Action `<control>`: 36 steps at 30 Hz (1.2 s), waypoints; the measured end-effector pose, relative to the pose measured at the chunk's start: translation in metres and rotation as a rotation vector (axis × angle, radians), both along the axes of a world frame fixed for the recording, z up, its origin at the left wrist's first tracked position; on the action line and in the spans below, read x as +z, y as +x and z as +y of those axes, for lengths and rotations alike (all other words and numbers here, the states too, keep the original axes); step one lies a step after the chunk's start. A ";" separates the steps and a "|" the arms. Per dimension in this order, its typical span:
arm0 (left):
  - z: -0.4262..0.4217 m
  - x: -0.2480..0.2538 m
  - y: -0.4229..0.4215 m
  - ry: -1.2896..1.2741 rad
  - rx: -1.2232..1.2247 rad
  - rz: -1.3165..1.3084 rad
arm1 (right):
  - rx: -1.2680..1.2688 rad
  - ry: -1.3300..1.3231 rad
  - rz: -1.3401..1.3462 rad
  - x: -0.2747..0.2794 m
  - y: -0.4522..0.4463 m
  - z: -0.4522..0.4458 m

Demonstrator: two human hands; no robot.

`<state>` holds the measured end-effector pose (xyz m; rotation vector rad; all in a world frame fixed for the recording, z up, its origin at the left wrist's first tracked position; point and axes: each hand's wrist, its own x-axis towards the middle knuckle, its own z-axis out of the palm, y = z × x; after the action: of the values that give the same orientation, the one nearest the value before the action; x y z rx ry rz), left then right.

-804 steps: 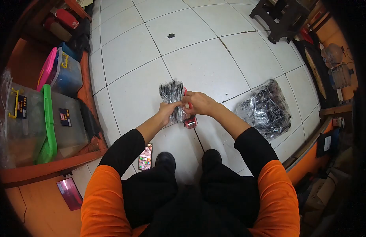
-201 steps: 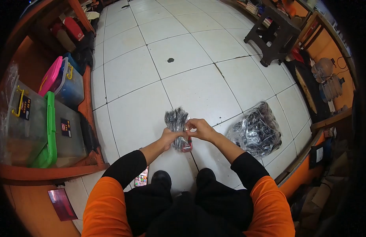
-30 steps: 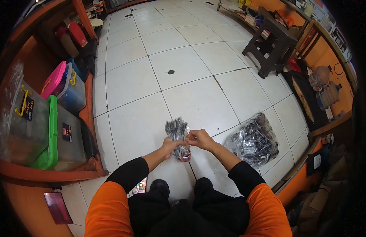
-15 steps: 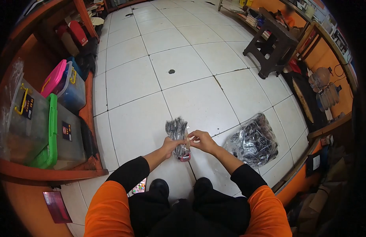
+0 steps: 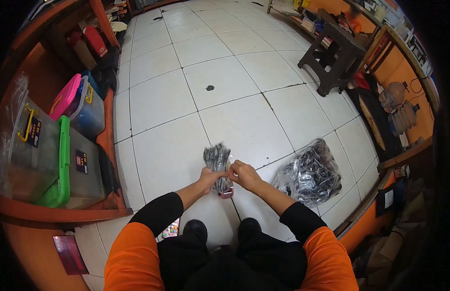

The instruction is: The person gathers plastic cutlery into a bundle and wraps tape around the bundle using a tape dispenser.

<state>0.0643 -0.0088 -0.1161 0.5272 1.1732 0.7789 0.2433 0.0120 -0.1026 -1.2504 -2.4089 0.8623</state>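
Note:
In front of my feet, a clear-plastic-wrapped bundle (image 5: 216,157) with grey and black contents and a reddish-pink lower end is held upright over the floor tiles. My left hand (image 5: 208,180) is closed around its left side, the thumb laid across the front. At the bundle's right edge my right hand (image 5: 244,174) is closed in a pinch, fingers curled near my left thumb. What sits between those fingertips is hidden. To the right lies a larger clear plastic bag (image 5: 312,172) full of dark items, apart from both hands.
A phone (image 5: 171,229) with a lit screen lies by my left shoe. Lidded plastic boxes (image 5: 84,150) stand on the left shelf. A dark plastic stool (image 5: 332,58) and large water bottles (image 5: 403,119) are at the right. Another person (image 5: 352,22) is at the far right.
My right hand has shifted slightly left, and its fingers have curled tighter at the bundle's edge. My left hand and the bundle have hardly moved.

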 end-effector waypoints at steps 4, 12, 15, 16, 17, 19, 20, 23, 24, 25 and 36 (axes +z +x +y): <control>0.001 -0.010 -0.002 0.042 -0.002 0.028 | 0.020 -0.016 -0.013 -0.007 -0.005 0.002; -0.001 -0.006 0.002 0.042 0.011 0.092 | -0.053 -0.003 0.110 -0.003 -0.002 0.010; 0.000 -0.007 0.001 0.031 -0.003 0.031 | -0.113 -0.120 0.158 -0.006 0.007 0.017; 0.000 -0.009 0.000 0.022 -0.006 0.031 | -0.127 -0.208 0.209 -0.003 0.010 0.018; 0.002 -0.011 -0.001 0.014 -0.008 0.030 | -0.141 -0.295 0.259 0.000 0.013 0.018; 0.003 -0.010 -0.001 0.011 -0.012 0.018 | -0.123 -0.315 0.322 0.002 0.016 0.017; 0.002 -0.009 -0.001 0.017 -0.012 0.008 | -0.110 -0.312 0.336 -0.001 0.016 0.015; 0.002 -0.012 -0.001 0.033 0.002 -0.008 | -0.093 -0.265 0.344 -0.003 0.015 0.013; 0.002 -0.010 -0.001 0.037 0.008 -0.012 | -0.091 -0.245 0.341 -0.003 0.014 0.013; 0.002 -0.008 -0.001 0.033 0.012 0.011 | -0.070 -0.243 0.347 -0.003 0.013 0.013; -0.001 -0.010 0.001 0.054 -0.009 0.042 | -0.009 -0.207 0.284 -0.012 0.006 0.014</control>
<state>0.0653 -0.0098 -0.1256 0.5960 1.1903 0.7971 0.2498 0.0260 -0.1150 -1.1177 -2.1322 1.2223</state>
